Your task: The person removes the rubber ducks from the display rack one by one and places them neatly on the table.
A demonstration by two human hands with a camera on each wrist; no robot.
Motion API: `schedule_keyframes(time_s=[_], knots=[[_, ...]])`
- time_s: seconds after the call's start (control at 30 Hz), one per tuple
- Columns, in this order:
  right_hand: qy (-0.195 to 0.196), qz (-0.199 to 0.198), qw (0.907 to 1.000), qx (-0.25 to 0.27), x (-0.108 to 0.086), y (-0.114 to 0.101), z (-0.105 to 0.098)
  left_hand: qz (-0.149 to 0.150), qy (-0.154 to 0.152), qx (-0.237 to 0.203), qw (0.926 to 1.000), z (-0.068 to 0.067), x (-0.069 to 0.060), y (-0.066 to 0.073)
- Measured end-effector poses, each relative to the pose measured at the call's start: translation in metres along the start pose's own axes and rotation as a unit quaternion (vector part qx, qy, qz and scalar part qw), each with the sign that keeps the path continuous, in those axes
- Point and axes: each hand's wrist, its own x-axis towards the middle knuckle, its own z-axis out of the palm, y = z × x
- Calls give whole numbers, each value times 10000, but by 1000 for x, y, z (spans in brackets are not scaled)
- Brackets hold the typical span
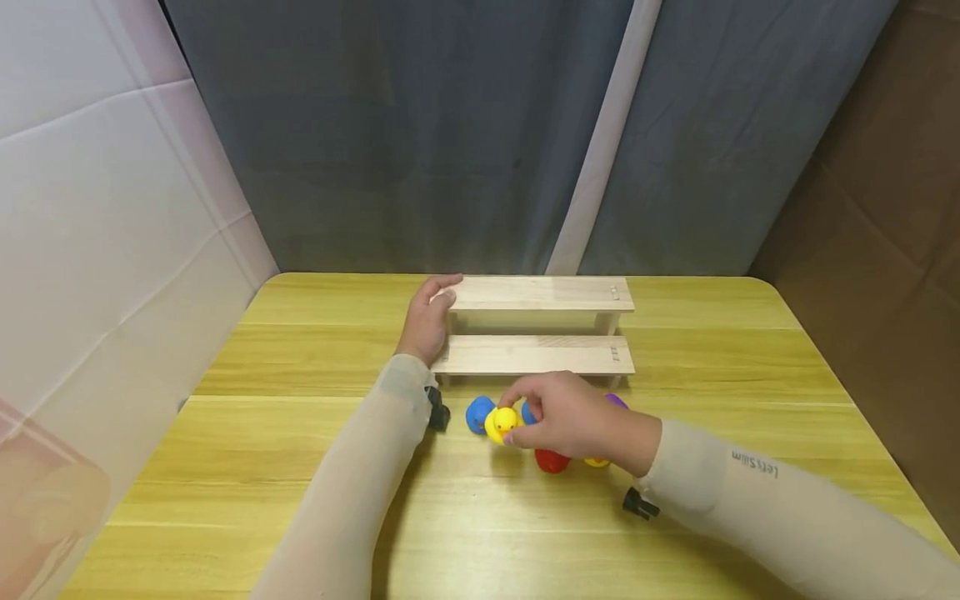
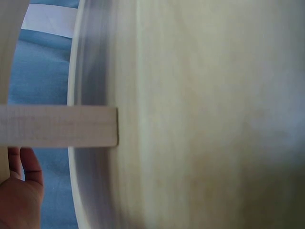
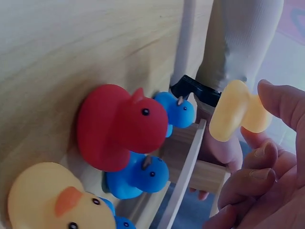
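Observation:
My right hand (image 1: 573,421) pinches a small yellow rubber duck (image 1: 501,425) between thumb and fingers, in front of a two-step wooden shelf (image 1: 536,357). In the right wrist view, the held duck (image 3: 229,110) is lifted off the table. My left hand (image 1: 426,321) grips the left end of the shelf's upper board (image 1: 540,293), with the thumb near its corner. The left wrist view shows part of that hand (image 2: 21,202) beside a wooden leg (image 2: 57,126). A blue duck (image 1: 478,415) stands just left of the held one. A red duck (image 3: 102,129) sits under the right hand.
Another blue duck (image 3: 138,177), a second yellow duck (image 3: 43,195) and a purple thing (image 1: 617,401) are partly hidden by the right hand in the head view. A grey curtain (image 1: 405,142) hangs behind the table (image 1: 300,350). Black wrist mounts (image 1: 641,503) stick out below the sleeves.

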Motion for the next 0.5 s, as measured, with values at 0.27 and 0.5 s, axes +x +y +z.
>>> schedule_keyframes(time_s=[0.27,0.5], knots=[[-27,-57,9999,-103,-1,3,8,37,39,29,10000,0,0,0],[-24,-220,9993,-317,0,7,15,31,11,9,10000,0,0,1]])
